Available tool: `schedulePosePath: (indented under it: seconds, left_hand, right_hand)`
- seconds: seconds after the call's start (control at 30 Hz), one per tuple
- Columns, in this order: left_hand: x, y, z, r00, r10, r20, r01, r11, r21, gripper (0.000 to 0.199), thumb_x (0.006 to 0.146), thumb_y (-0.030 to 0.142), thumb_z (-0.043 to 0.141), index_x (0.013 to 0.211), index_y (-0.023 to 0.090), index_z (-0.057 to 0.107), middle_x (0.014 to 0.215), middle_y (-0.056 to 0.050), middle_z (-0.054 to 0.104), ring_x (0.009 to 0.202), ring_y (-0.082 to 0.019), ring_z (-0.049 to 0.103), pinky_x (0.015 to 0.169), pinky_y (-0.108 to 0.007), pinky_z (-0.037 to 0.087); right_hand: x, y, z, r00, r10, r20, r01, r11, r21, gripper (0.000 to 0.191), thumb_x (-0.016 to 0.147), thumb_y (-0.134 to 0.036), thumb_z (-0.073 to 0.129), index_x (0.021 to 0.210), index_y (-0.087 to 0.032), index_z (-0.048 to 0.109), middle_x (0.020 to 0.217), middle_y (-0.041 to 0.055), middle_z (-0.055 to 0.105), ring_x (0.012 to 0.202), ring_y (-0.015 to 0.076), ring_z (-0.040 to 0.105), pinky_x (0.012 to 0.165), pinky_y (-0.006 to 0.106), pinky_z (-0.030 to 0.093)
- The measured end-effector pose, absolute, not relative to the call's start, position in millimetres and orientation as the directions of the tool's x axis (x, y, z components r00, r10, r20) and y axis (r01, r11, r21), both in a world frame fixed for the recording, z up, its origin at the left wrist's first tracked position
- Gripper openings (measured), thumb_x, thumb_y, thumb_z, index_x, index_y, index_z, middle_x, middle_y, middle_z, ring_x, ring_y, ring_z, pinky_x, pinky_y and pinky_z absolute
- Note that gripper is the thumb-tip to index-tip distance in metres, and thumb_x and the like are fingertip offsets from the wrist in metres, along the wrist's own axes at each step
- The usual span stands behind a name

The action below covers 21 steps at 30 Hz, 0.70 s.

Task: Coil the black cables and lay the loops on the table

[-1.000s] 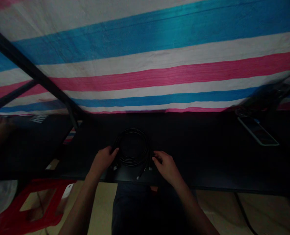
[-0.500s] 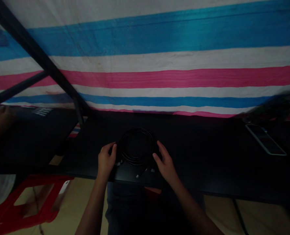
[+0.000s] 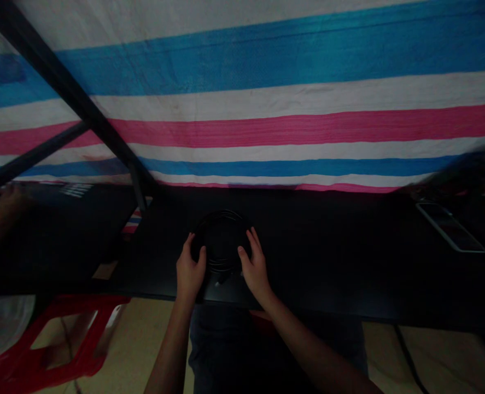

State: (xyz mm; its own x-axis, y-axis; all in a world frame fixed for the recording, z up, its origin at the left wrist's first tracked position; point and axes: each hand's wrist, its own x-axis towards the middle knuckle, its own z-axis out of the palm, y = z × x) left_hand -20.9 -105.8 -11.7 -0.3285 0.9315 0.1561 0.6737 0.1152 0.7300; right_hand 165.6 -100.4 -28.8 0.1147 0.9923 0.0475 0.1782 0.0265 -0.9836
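Observation:
A coiled black cable (image 3: 222,265) lies on the black table (image 3: 328,262) in front of me, close to its front edge. At the coil's left side is my left hand (image 3: 191,268), thumb and fingers curved around the cable. My right hand (image 3: 254,265) has the opposite side of the coil between its thumb and fingers. A small connector (image 3: 220,282) sticks out below the loops, between my hands. The dark cable hardly stands out from the tabletop.
A phone (image 3: 451,227) lies at the right, near a dark tangled bundle (image 3: 467,172). Another person's hand (image 3: 10,208) is at the far left. Black metal bars (image 3: 62,82) cross before a striped sheet (image 3: 267,131). A red stool (image 3: 94,334) stands below left.
My hands have come closer together around the coil, the left moving right and the right moving left. The connectors at the coil's lower edge are now mostly covered.

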Motion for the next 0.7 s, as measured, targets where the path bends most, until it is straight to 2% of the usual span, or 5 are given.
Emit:
schedulePosePath:
  seconds: [0.17, 0.3, 0.47, 0.6, 0.7]
  left_hand:
    - [-42.0, -101.8, -13.2, -0.356, 0.921, 0.160, 0.650, 0.120, 0.751, 0.049, 0.097, 0.042, 0.053, 0.141, 0.021, 0.047, 0.145, -0.014, 0.060, 0.135, -0.027, 0.056, 0.111, -0.043, 0.048]
    - [-63.8, -82.1, -2.5, -0.347, 0.924, 0.159, 0.645, 0.112, 0.756, 0.054, 0.096, 0.044, 0.054, 0.144, 0.022, 0.040, 0.126, -0.013, 0.071, 0.118, -0.025, 0.068, 0.101, -0.040, 0.054]
    - [-72.2, -24.1, 18.7, -0.108, 0.989, 0.097, 0.850, 0.041, 0.526, 0.048, 0.094, 0.045, 0.055, 0.133, 0.017, 0.053, 0.118, -0.013, 0.073, 0.107, -0.025, 0.071, 0.093, -0.036, 0.056]
    - [-58.5, 13.3, 27.2, 0.050, 0.998, 0.033, 0.905, -0.060, 0.422, 0.032, 0.081, 0.036, 0.071, 0.109, 0.019, 0.069, 0.107, -0.011, 0.073, 0.102, -0.027, 0.069, 0.093, -0.036, 0.053]
    - [-51.5, 22.8, 32.7, 0.108, 0.994, 0.001, 0.929, -0.101, 0.356, 0.014, 0.079, 0.029, 0.070, 0.089, 0.021, 0.071, 0.094, -0.009, 0.071, 0.094, -0.027, 0.068, 0.091, -0.037, 0.051]
  right_hand:
    - [190.2, -92.1, -38.1, 0.047, 0.997, 0.053, 0.060, 0.051, -0.997, 0.055, 0.098, -0.046, 0.052, 0.148, -0.022, 0.052, 0.160, 0.0114, 0.044, 0.149, 0.0249, 0.040, 0.124, 0.051, 0.030]
    - [247.8, -94.7, -42.7, 0.175, 0.984, 0.027, 0.019, 0.024, -1.000, 0.056, 0.095, -0.047, 0.059, 0.145, -0.024, 0.053, 0.156, 0.0127, 0.049, 0.145, 0.0288, 0.046, 0.119, 0.055, 0.039]
    - [298.7, -102.8, -43.5, 0.211, 0.976, -0.047, -0.178, -0.009, -0.984, 0.041, 0.093, -0.044, 0.064, 0.128, -0.023, 0.062, 0.134, 0.0152, 0.066, 0.125, 0.0308, 0.064, 0.102, 0.055, 0.056]
    - [295.7, -105.4, -41.1, 0.150, 0.988, -0.028, -0.092, -0.014, -0.996, 0.035, 0.094, -0.045, 0.061, 0.118, -0.021, 0.066, 0.119, 0.0139, 0.072, 0.111, 0.0302, 0.071, 0.093, 0.053, 0.061]
    - [288.7, -107.4, -38.1, 0.130, 0.992, 0.012, 0.000, 0.012, -1.000, 0.031, 0.094, -0.043, 0.060, 0.114, -0.020, 0.069, 0.115, 0.0137, 0.073, 0.106, 0.0294, 0.073, 0.089, 0.050, 0.062]
